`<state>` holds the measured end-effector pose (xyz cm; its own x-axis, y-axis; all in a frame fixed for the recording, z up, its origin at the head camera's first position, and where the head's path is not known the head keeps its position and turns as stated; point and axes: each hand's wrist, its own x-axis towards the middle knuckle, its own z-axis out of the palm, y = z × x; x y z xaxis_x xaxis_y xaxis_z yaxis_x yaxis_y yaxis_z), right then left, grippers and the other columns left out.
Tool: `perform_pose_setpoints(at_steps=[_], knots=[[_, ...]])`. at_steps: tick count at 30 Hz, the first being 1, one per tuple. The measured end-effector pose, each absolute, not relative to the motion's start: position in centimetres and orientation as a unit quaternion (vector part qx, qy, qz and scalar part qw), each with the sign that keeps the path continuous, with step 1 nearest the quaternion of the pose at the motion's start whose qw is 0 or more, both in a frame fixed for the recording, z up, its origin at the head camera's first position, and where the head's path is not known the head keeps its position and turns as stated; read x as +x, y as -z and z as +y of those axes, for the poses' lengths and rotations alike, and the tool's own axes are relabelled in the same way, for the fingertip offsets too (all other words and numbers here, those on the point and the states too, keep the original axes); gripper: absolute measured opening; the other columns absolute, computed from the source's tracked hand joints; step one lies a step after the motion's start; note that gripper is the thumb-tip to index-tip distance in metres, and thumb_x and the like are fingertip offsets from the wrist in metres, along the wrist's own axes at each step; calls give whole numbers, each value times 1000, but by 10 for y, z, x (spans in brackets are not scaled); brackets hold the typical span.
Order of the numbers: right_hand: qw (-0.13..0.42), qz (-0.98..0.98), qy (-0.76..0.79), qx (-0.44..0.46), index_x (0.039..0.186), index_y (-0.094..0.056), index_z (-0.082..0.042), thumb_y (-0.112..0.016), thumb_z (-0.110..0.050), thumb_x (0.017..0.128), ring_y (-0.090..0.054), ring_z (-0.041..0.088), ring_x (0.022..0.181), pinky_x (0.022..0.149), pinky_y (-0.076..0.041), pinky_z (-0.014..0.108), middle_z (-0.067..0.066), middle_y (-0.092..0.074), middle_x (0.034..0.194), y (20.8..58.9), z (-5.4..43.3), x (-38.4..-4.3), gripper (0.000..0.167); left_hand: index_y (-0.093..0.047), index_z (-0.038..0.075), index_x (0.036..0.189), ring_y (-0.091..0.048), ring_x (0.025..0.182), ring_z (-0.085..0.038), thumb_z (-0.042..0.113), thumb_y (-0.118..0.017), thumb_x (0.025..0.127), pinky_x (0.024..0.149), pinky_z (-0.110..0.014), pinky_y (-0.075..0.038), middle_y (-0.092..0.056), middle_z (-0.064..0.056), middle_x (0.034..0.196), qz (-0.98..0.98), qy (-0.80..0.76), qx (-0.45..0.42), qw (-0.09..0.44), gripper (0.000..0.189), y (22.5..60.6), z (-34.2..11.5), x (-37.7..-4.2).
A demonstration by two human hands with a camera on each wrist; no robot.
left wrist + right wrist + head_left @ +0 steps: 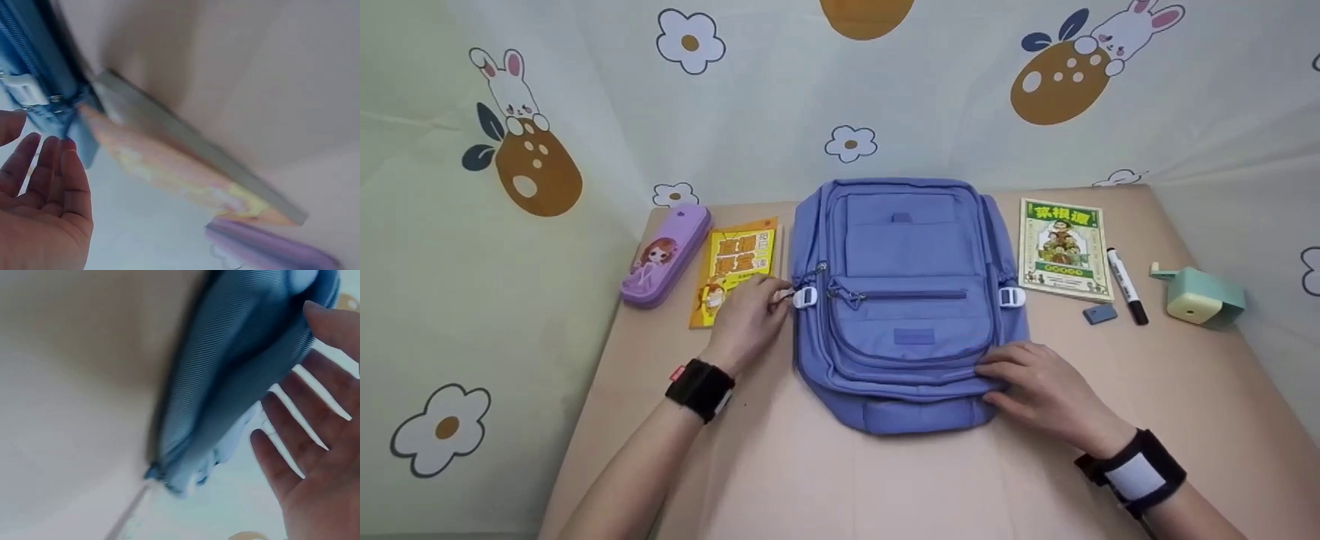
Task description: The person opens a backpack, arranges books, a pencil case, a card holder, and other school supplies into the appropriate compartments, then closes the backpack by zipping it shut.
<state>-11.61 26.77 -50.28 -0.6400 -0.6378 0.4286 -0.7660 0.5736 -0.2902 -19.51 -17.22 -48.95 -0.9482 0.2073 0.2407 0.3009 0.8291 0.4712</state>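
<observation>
A blue backpack (915,247) lies front side up on the table, its zips closed along the front pocket in the head view. My left hand (746,319) is at its left side, thumb and fingertips close beside the white buckle (805,298). In the left wrist view, the fingers (76,185) are loosely bent with a gap to the thumb. My right hand (1039,386) rests at the bag's lower right edge, fingertips on the fabric and thumb lower down. Its fingers (287,419) are spread and fairly straight in the right wrist view.
Left of the bag lie a yellow-orange book (742,247) and a purple pencil case (667,255). On the right are a green book (1065,251), a marker (1126,285), a blue eraser (1099,313) and a green pencil sharpener (1196,296). A patterned curtain (945,90) stands behind the table.
</observation>
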Motion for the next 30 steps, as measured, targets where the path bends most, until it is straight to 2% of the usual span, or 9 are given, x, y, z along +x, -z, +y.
perform_pose_setpoints(at_steps=[1,4,7,10,14,19,23,26,30], knots=[[143,-874,-234,400,113,-77,-13,-88,-18,79,-63,20,107,91,-50,39,-2,-70,115,505,269,-116,37,-72,9,119,-65,100,-26,18,-72,96,86,-43,-54,-69,-8,114,-948,260,-153,97,25,486,-169,-189],[156,-869,-242,402,113,-77,-14,-88,-15,79,-65,17,105,88,-52,35,-4,-71,114,509,271,-118,36,-71,11,122,-64,109,-24,27,-71,97,93,-43,-53,-68,-5,120,-931,261,-239,91,30,477,-159,-171],[181,-866,-228,407,111,-78,-15,-86,-12,80,-69,17,101,84,-56,34,-4,-73,111,510,268,-120,32,-68,12,131,-59,122,-23,45,-68,97,104,-44,-48,-66,-5,131,-907,249,-336,44,47,473,-147,-155],[216,-862,-217,403,110,-78,-14,-84,-7,81,-72,17,94,78,-58,35,-3,-75,106,507,264,-124,30,-64,15,139,-49,138,-25,59,-65,94,115,-45,-37,-59,-6,144,-890,215,-402,2,63,474,-136,-144],[252,-863,-218,379,111,-78,-12,-82,-6,82,-73,17,88,72,-59,36,0,-77,102,496,259,-127,29,-62,16,142,-45,142,-25,56,-63,97,118,-43,-33,-56,-7,148,-879,183,-439,-10,60,480,-126,-141],[289,-856,-240,356,110,-78,-9,-80,-4,84,-73,21,85,70,-58,39,3,-77,100,475,253,-135,27,-69,14,133,-55,134,-21,39,-57,105,111,-39,-43,-65,-4,138,-877,214,-429,22,38,477,-121,-146],[323,-845,-255,341,110,-77,-7,-79,-1,85,-72,22,85,72,-56,37,4,-77,100,457,249,-143,26,-71,17,121,-66,111,-12,32,-56,107,97,-34,-53,-72,3,118,-875,279,-391,58,26,462,-118,-155],[332,-844,-279,317,110,-77,-7,-78,1,86,-71,21,83,72,-54,33,5,-77,99,445,246,-150,25,-70,17,118,-64,96,-7,30,-55,107,87,-31,-55,-71,6,108,-872,325,-359,73,22,446,-113,-161],[329,-841,-320,286,111,-77,-5,-77,3,87,-68,21,79,70,-48,27,7,-76,99,436,243,-159,25,-71,16,120,-62,92,-9,28,-55,107,85,-32,-55,-71,4,109,-872,360,-322,85,24,429,-107,-171]])
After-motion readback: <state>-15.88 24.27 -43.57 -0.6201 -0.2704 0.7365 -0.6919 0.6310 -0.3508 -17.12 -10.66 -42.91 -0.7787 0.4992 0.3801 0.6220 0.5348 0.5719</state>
